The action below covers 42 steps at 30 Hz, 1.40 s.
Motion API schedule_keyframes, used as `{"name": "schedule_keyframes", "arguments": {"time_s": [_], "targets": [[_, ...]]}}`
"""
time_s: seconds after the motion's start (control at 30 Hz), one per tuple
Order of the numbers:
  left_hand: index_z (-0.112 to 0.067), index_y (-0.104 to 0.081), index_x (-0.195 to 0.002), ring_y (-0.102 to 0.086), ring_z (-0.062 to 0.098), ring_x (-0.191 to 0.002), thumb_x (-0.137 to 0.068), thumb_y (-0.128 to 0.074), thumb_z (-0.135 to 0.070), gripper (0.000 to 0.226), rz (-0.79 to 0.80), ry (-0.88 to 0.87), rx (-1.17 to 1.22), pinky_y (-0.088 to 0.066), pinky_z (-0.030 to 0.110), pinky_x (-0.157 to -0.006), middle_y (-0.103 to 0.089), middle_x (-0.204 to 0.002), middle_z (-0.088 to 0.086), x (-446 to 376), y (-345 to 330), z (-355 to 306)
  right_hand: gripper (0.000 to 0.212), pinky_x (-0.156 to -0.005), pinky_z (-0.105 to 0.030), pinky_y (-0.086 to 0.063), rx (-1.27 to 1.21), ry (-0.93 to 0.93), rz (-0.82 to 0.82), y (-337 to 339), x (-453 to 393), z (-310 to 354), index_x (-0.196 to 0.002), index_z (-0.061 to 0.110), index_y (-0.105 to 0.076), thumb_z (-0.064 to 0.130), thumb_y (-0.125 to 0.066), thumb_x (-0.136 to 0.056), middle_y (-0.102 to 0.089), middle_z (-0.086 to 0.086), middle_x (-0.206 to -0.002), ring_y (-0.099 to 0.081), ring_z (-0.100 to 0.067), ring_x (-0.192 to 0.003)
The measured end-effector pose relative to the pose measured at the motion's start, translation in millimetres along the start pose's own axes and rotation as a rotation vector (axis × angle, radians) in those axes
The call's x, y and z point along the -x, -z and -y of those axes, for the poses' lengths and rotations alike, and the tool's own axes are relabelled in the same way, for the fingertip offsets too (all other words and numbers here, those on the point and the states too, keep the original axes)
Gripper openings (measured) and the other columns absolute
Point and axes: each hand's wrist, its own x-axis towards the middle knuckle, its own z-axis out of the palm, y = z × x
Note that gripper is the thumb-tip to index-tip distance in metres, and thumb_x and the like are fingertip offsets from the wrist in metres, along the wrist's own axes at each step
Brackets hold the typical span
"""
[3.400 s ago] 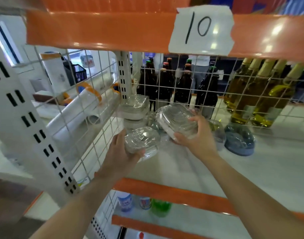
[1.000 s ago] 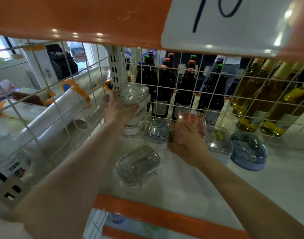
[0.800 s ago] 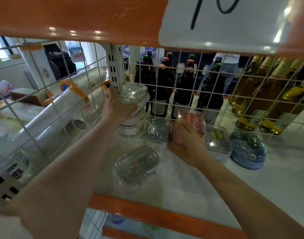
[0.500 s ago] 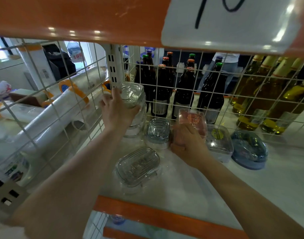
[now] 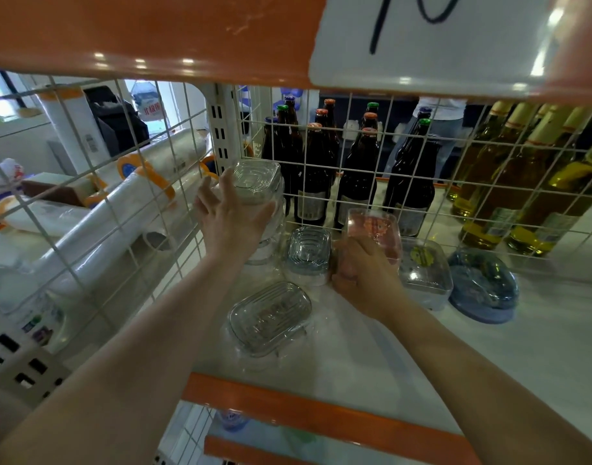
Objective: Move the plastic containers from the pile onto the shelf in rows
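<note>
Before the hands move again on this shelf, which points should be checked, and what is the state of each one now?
1. Left hand steadies the stacked containers: ok.
2. Right hand has a grip on the pink-tinted container: ok.
3. Back row holds the small clear container, lidded box and blue oval container: ok.
4. Front container in the row: not ok.
5. Stack stable: cannot tell.
</note>
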Motion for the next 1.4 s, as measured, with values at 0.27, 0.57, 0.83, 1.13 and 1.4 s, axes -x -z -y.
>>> {"name": "schedule_keyframes", "arguments": {"time_s": [0.27,0.57,0.83,1.13,1.4], "targets": [[-0.007,-0.051,-0.122,-0.049,0.030,-0.108,-0.087,-0.063,-0.025,0.041,0.056,-0.040,0.018,-0.041,0.047,-0.096,-0.048,-0.110,0.008,67.2,-9.6,45.6,0.051,-0.084,-0.029,-0.030,-0.006,0.030,-0.009,-8.1,4.8,3.1,-0.123,0.004,-0.056,0.009,-0.072,-0.074,-0.052,-0.019,-0.125,-0.052,-0.035,-0.109],[-0.018,-0.027,-0.147,-0.034,0.026,-0.134,-0.066,-0.074,-0.060,0.103,0.510,0.152,-0.065,-0.033,0.041,-0.110,-0.030,-0.146,0.010,97.9,-12.3,72.6,0.049,-0.091,-0.038,-0.047,-0.130,0.000,-0.005,-6.6,24.9,9.5,-0.130,0.015,-0.050,0.015,-0.065,-0.083,-0.044,-0.003,-0.135,-0.046,-0.019,-0.120],[-0.014,-0.032,-0.139,-0.040,0.023,-0.124,-0.058,-0.082,-0.055,0.103,0.577,0.082,-0.184,-0.039,0.036,-0.103,-0.035,-0.132,0.007,105.3,-0.9,69.1,0.052,-0.083,-0.019,-0.027,-0.125,-0.058,0.048,-1.5,38.4,13.8,-0.136,0.017,-0.044,0.018,-0.061,-0.088,-0.041,0.000,-0.138,-0.046,-0.016,-0.117],[-0.034,-0.026,-0.141,-0.035,0.016,-0.112,-0.056,-0.089,-0.036,0.105,0.555,-0.149,-0.114,-0.039,0.031,-0.101,-0.024,-0.116,-0.003,92.2,24.1,56.4,0.044,-0.097,-0.024,-0.039,-0.291,-0.056,0.080,5.9,35.1,10.9,-0.131,0.015,-0.050,0.020,-0.063,-0.089,-0.046,0.008,-0.117,-0.046,-0.007,-0.108],[-0.037,-0.031,-0.137,-0.042,0.013,-0.114,-0.059,-0.088,-0.029,0.098,0.634,-0.419,-0.139,-0.045,0.029,-0.096,-0.026,-0.123,-0.013,81.7,36.3,42.3,0.060,-0.096,-0.024,-0.043,-0.456,-0.073,0.311,16.4,28.6,24.7,-0.139,0.028,-0.043,0.044,-0.064,-0.085,-0.052,0.007,-0.123,-0.050,-0.010,-0.111]]}}
